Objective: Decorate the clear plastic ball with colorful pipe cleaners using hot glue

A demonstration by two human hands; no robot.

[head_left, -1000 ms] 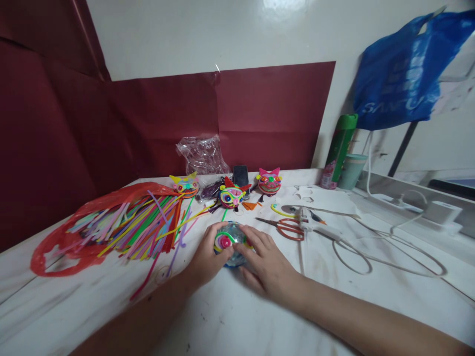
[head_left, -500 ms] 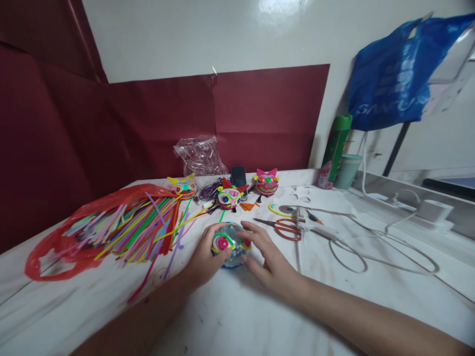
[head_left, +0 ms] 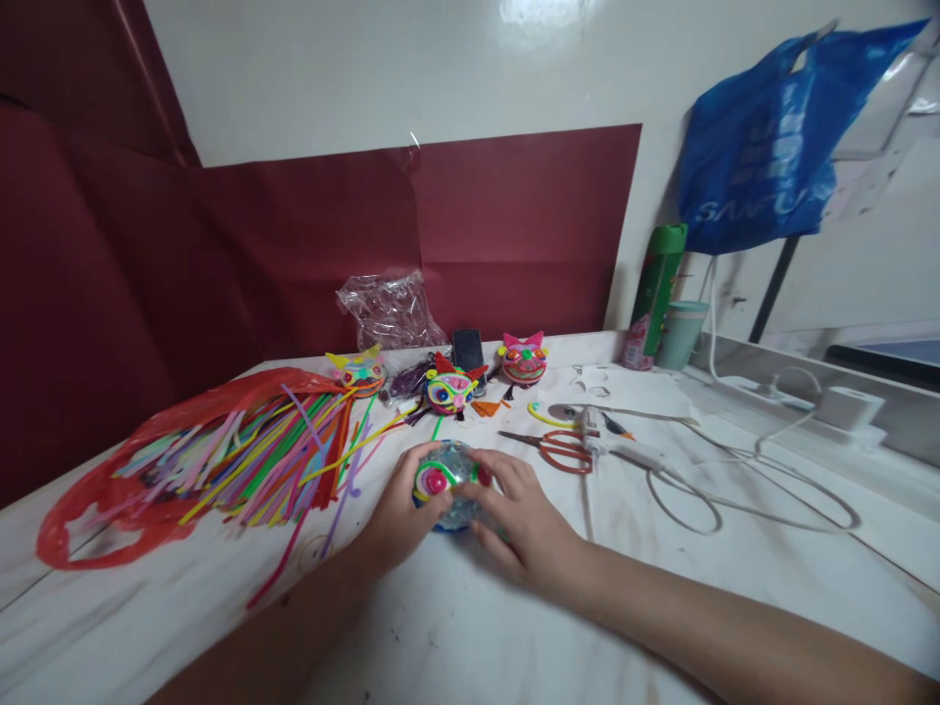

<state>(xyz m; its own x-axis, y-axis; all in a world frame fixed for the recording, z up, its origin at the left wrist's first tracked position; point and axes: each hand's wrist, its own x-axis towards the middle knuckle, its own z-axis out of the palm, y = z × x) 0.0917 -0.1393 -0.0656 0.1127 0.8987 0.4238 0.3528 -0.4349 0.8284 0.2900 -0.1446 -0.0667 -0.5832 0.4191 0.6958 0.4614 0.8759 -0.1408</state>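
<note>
A clear round ball (head_left: 459,511) with pipe-cleaner eyes, pink in the middle and ringed in white, green and yellow, rests on the table, with blue along its lower edge. My left hand (head_left: 409,504) is closed round its left side, thumb in front beside the pink eye. From the right, my right hand (head_left: 518,509) has its fingers curled on the ball, index finger across the front, partly covering the second eye. Just behind stands a finished-looking lion head (head_left: 449,394) of coloured pipe cleaners with red ears. Red-handled scissors (head_left: 564,451) lie to the right.
Loose pipe cleaners (head_left: 257,460) spill from a red plastic bag (head_left: 110,558) at left. Two more heads, one yellow-eared (head_left: 357,372) and one pink-eared (head_left: 524,360), stand behind. A white glue gun (head_left: 624,448) trails its cord at right, near a green spray can (head_left: 656,299) and cup (head_left: 682,335).
My right hand's fingers have closed in over the front of the ball, covering more of its right eye. My left hand keeps its hold. The whole view has shifted slightly.
</note>
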